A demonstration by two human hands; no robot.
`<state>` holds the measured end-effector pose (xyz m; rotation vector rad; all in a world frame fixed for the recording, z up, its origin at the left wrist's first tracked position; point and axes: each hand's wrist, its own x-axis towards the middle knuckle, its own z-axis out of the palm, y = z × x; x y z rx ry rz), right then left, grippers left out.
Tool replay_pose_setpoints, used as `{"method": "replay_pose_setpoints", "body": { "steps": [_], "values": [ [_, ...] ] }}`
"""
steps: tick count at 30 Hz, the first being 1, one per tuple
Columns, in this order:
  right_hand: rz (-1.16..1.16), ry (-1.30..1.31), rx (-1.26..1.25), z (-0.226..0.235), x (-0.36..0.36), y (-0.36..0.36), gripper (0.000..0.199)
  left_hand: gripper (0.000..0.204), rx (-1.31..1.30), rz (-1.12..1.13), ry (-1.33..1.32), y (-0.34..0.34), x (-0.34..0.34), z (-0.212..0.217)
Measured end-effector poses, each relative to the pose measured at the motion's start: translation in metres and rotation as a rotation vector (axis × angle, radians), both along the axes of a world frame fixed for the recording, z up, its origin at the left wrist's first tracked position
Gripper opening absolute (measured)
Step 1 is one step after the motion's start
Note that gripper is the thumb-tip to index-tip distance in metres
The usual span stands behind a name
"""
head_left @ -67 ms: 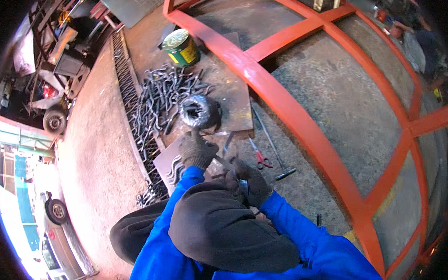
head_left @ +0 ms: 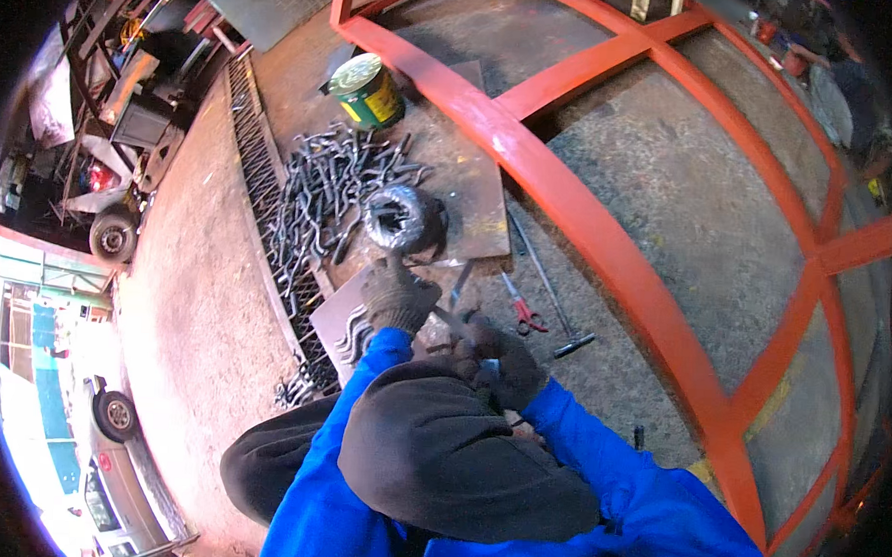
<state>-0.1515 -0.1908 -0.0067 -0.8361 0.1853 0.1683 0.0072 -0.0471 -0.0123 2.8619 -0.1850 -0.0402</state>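
My left hand (head_left: 400,294), in a dark knitted glove, is closed in front of my raised knee. My right hand (head_left: 507,369), gloved too, is curled just beyond the knee on the right. A thin pale strip (head_left: 450,323) stretches between the two hands; its kind is unclear. A small whitish-blue patch shows at the right hand, too small to name. Just beyond my left hand sits a shiny plastic-wrapped ring-shaped roll (head_left: 397,217). Several wavy metal rods (head_left: 352,336) lie side by side on a flat plate left of that hand. Red-handled scissors (head_left: 527,314) lie beyond my right hand.
Many bent dark metal pieces (head_left: 325,189) are heaped beside a green-yellow can (head_left: 368,92). A T-handled rod (head_left: 550,293) lies near the scissors. A large orange-red metal frame (head_left: 608,216) spans the right side. A lattice girder (head_left: 261,186) runs along the left.
The view has shifted slightly, so the surroundings sit a little lower and further right. Both hands keep nearly the same pose around the pale strip.
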Motion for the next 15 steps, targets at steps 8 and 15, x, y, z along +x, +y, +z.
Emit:
{"method": "replay_pose_setpoints", "body": {
  "steps": [8,15],
  "values": [
    [0.147,-0.07,1.137,0.005,-0.011,-0.025,0.042,0.073,-0.028,0.101,-0.036,-0.005,-0.002,0.0],
    [-0.262,-0.151,-1.056,-0.011,0.095,-0.023,0.044,0.074,0.015,0.12,0.01,-0.006,0.0,0.005]
  ]
}}
